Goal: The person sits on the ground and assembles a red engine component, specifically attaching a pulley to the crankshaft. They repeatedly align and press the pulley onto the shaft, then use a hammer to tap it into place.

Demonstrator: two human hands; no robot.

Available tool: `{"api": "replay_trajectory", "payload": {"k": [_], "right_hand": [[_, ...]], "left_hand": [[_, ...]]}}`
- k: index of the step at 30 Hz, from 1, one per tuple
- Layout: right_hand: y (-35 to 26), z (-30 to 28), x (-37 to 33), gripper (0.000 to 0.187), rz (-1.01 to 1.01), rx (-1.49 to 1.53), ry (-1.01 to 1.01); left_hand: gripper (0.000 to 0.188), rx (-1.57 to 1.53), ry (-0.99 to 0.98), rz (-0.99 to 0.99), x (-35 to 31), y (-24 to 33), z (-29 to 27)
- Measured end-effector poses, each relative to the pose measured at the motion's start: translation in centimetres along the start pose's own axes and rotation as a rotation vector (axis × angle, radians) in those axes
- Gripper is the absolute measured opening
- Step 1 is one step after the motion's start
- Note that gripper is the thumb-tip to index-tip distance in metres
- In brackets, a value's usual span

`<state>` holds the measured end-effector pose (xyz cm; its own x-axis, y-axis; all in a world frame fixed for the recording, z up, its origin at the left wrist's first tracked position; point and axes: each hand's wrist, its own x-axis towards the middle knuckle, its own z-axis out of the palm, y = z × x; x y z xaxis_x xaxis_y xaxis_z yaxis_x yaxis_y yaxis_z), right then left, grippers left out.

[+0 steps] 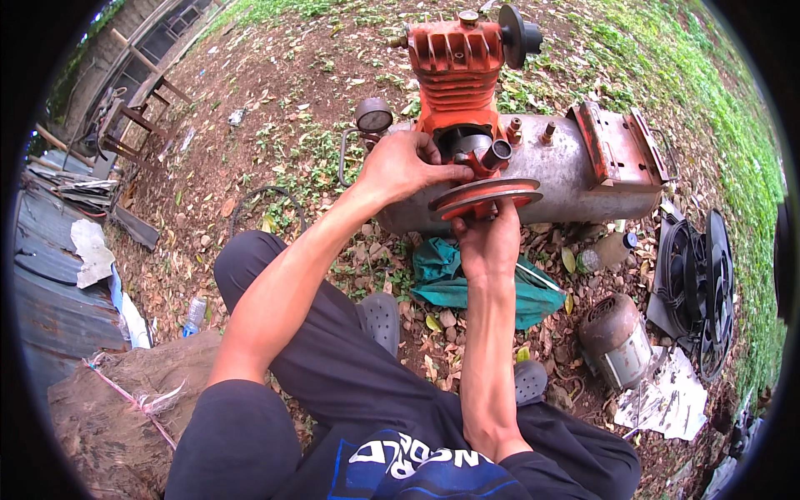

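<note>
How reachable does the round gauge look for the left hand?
Probably yes: the round gauge sits close by the left hand with nothing visible between them, though that hand is occupied at the red compressor.

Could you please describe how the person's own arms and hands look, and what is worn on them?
The left hand and right hand are bare: no gloves or watches show. The left sleeve and right sleeve are dark, leaving the left forearm and right forearm uncovered.

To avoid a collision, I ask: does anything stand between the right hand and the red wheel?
Nothing visible: the right hand touches the red wheel from the near side; the left hand is beyond.
</note>
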<state>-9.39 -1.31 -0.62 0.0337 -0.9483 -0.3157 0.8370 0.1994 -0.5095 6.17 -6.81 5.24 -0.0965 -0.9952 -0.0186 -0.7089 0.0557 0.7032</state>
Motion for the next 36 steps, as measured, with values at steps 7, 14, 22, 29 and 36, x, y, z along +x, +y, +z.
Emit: {"api": "replay_trajectory", "payload": {"k": [7,14,22,29,36], "right_hand": [[0.0,0.4,-0.1,0.031,-0.013,0.016,0.001],[-0.2,0.7,-0.1,0.029,-0.019,-0.011,-0.022],[0.1,0.8,0.2,0.027,-0.020,-0.049,-0.027],[0.5,0.6,0.7,0.029,0.003,-0.050,-0.026],[0.4,0.8,0.7,0.030,0.042,-0.018,0.017]], "left_hand": [[0.050,-0.007,0.012,0.012,0.1,-0.2,-0.1],[0.050,0.024,0.033,0.035,-0.2,0.3,-0.3],[0.053,0.084,0.052,0.035,-0.2,-0.1,-0.2],[0.062,0.125,0.106,0.048,-0.1,-0.8,0.2],[0.059,0.039,0.190,0.050,-0.6,-0.5,0.7]]}}
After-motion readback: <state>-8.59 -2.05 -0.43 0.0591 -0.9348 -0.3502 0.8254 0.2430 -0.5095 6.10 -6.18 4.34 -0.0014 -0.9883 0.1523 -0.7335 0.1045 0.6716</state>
